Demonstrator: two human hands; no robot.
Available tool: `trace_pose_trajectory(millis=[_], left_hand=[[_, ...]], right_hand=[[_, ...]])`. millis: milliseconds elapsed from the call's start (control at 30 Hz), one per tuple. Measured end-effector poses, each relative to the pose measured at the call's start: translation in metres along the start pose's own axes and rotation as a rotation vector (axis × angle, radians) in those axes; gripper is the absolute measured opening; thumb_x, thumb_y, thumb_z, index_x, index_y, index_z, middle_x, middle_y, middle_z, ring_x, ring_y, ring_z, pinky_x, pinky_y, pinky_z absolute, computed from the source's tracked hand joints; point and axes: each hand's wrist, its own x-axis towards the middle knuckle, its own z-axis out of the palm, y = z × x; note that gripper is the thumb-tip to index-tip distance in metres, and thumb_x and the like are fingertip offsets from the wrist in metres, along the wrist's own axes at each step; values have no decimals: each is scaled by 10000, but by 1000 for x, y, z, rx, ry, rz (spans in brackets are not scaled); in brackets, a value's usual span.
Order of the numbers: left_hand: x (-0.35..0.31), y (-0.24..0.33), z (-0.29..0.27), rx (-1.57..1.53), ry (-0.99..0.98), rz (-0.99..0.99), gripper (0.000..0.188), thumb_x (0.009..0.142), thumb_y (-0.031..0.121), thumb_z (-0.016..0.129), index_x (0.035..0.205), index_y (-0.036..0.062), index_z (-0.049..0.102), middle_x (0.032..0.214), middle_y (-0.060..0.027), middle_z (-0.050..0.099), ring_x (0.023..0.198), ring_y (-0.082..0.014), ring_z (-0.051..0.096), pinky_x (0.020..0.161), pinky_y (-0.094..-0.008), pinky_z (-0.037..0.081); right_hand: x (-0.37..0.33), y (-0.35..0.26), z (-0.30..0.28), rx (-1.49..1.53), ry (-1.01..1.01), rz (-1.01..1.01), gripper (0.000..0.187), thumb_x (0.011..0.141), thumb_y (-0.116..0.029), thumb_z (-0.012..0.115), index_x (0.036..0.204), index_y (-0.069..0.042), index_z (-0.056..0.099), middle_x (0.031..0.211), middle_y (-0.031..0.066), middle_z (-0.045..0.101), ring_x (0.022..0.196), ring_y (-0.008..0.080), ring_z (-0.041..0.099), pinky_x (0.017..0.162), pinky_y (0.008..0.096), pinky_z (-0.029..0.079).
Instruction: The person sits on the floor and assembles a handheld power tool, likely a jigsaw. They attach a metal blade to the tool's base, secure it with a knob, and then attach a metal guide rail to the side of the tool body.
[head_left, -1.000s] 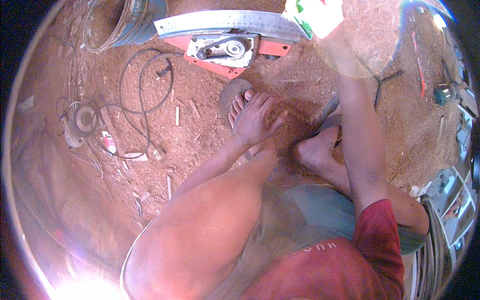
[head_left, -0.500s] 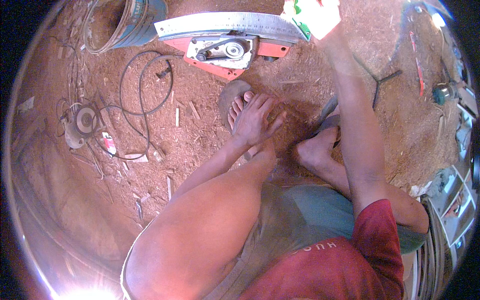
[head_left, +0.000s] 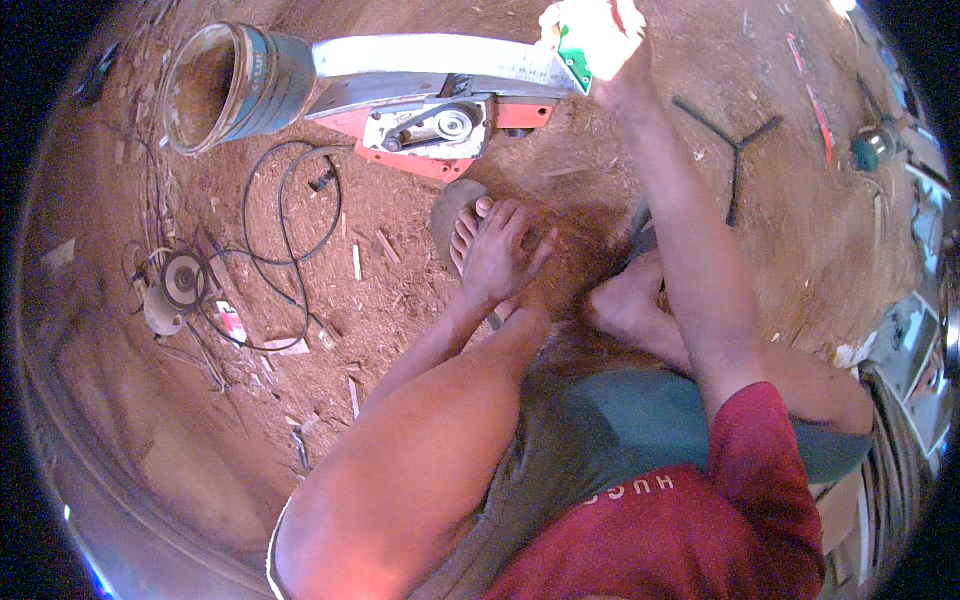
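Note:
My right hand (head_left: pixel 615 60), washed out by glare, grips the green handle of a try square (head_left: pixel 430 57). Its long metal blade reaches left above an electric planer (head_left: pixel 425 130). The planer is orange and grey, with its belt and pulley exposed, and rests on the ground with its flat sole turned up. Part of the sole shows below the blade; whether the two touch, I cannot tell. Lower down, my left hand (head_left: pixel 500 255) lies over my left foot, holding nothing, its fingers loosely apart.
A blue-grey bucket (head_left: pixel 285 85) stands left of the planer. A black cable (head_left: pixel 285 225) loops over ground strewn with wood shavings, near an angle grinder (head_left: pixel 175 290). A three-armed dark bar (head_left: pixel 737 150), a red strip (head_left: pixel 815 100) and a green-bodied tool (head_left: pixel 868 150) lie at right.
The try square has shifted up and left relative to the planer, showing more of the planer's sole. My left hand stays over my foot. The whole view has shifted a little.

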Motion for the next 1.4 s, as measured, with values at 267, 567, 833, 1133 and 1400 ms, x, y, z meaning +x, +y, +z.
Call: trace_pose_trajectory(millis=[267,567,833,1133,1400], left_hand=[[-3,13,-3,4,72,69,296,867,278,675,1018,27,642,1055,-162,597,981,-377,556,884,-446,433],[-38,-11,-18,103,319,-9,238,874,197,647,1047,32,639,1088,-173,630,1042,-385,572,942,-487,422],[-138,-115,-73,340,720,-628,303,892,152,649,1159,14,607,1033,-126,647,972,-273,589,834,-421,470],[-131,-92,-64,-6,872,-643,376,906,136,655,1248,4,572,954,-79,652,848,-176,597,743,-321,489],[-129,-110,-98,-1175,907,-299,317,948,90,597,1250,-4,569,1031,-85,668,907,-163,636,818,-312,522]], right_hand=[[-60,70,-106,290,753,404,436,1010,-481,421,1196,-95,499,1058,58,587,962,189,583,853,386,492],[-76,63,-167,-1335,727,201,526,862,-351,669,1218,23,573,1084,237,662,1017,364,640,876,445,495],[-77,28,-110,-791,565,74,353,868,-244,671,1102,19,651,1041,200,680,991,281,659,854,382,508],[-21,-113,-62,-866,236,-372,241,865,-134,678,1071,-18,636,1002,94,690,879,177,660,742,317,525],[17,-252,-45,-640,45,-39,361,913,-248,631,1213,-51,592,1081,105,657,877,161,664,725,324,549]])
